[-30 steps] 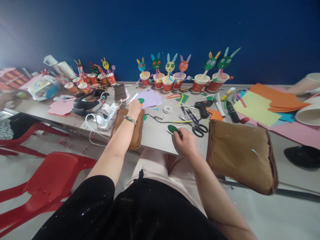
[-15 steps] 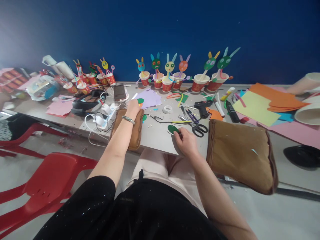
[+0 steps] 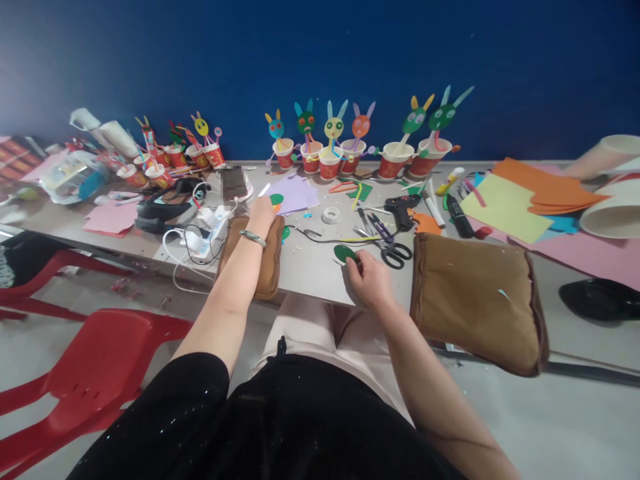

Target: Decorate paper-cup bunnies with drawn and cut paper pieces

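Note:
My right hand (image 3: 373, 277) pinches the edge of a dark green paper oval (image 3: 345, 253) just above the table's front part, with a thin pale edge showing below the oval. My left hand (image 3: 263, 212) reaches over the brown cushion (image 3: 270, 270) on the left, and its fingers are mostly hidden from me. Close to its fingertips are a green oval piece (image 3: 277, 199) and a small orange piece (image 3: 277, 209), beside a lavender paper sheet (image 3: 299, 193). Black-handled scissors (image 3: 397, 255) lie right of my right hand, near a black glue gun (image 3: 401, 210).
Red paper cups (image 3: 330, 164) with paper rabbit figures stand along the blue wall. A white power strip (image 3: 213, 233) with cables lies left. Tape (image 3: 331, 215) sits mid-table. Coloured paper (image 3: 507, 207) and another brown cushion (image 3: 475, 300) are right. A red chair (image 3: 100, 360) stands left.
The whole view has shifted slightly, so things on the table appear a little further left and higher. Both hands keep nearly the same places, the green oval still in my right hand.

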`<move>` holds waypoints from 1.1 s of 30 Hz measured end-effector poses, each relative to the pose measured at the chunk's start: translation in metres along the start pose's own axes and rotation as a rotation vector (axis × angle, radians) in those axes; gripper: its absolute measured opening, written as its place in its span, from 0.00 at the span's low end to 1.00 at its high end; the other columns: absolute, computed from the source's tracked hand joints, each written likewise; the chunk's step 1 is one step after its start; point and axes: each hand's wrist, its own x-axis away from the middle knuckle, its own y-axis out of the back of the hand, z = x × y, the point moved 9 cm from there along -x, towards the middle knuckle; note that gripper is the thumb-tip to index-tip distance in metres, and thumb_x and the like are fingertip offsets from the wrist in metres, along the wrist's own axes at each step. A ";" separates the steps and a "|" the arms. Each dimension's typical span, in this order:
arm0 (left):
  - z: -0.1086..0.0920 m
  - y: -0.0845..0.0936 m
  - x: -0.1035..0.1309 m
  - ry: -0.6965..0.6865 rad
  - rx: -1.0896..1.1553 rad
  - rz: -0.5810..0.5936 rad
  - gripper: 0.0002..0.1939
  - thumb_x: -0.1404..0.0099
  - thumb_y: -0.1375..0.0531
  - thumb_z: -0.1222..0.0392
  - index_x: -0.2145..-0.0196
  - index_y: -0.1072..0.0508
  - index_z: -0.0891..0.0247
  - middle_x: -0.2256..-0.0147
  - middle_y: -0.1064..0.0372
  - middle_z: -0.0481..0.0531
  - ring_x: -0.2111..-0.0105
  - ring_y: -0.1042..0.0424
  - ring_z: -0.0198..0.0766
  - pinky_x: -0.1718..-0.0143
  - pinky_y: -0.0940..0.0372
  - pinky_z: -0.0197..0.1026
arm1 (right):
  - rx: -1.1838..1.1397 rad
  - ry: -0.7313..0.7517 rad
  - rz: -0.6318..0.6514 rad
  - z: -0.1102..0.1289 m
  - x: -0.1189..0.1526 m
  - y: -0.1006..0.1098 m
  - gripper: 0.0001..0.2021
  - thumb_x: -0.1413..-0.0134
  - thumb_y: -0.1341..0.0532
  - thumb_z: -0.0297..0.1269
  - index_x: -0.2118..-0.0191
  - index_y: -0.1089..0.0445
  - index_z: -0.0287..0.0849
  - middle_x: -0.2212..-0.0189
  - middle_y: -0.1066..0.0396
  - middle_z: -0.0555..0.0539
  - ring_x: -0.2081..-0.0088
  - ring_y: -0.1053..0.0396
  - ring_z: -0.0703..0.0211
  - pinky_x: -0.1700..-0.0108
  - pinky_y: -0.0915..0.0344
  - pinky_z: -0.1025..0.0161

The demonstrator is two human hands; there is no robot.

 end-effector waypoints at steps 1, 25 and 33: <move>0.001 0.000 0.000 0.002 0.001 -0.001 0.17 0.26 0.42 0.66 0.47 0.17 0.71 0.49 0.17 0.72 0.42 0.19 0.55 0.41 0.29 0.46 | 0.001 0.001 -0.004 0.000 0.000 0.001 0.12 0.32 0.46 0.47 0.64 0.34 0.47 0.74 0.31 0.45 0.73 0.38 0.52 0.65 0.46 0.56; -0.004 0.026 0.018 -0.016 0.102 -0.199 0.24 0.27 0.50 0.70 0.40 0.22 0.63 0.43 0.18 0.62 0.38 0.23 0.51 0.30 0.42 0.52 | -0.018 0.009 -0.033 -0.003 -0.002 0.005 0.09 0.33 0.46 0.45 0.62 0.34 0.48 0.75 0.32 0.46 0.72 0.36 0.49 0.64 0.43 0.55; -0.013 0.033 0.019 -0.095 0.114 -0.248 0.21 0.21 0.51 0.65 0.47 0.18 0.61 0.41 0.19 0.62 0.38 0.24 0.50 0.27 0.45 0.53 | -0.052 0.011 -0.051 -0.001 -0.003 0.008 0.15 0.33 0.45 0.49 0.70 0.48 0.52 0.79 0.41 0.50 0.74 0.43 0.53 0.66 0.45 0.56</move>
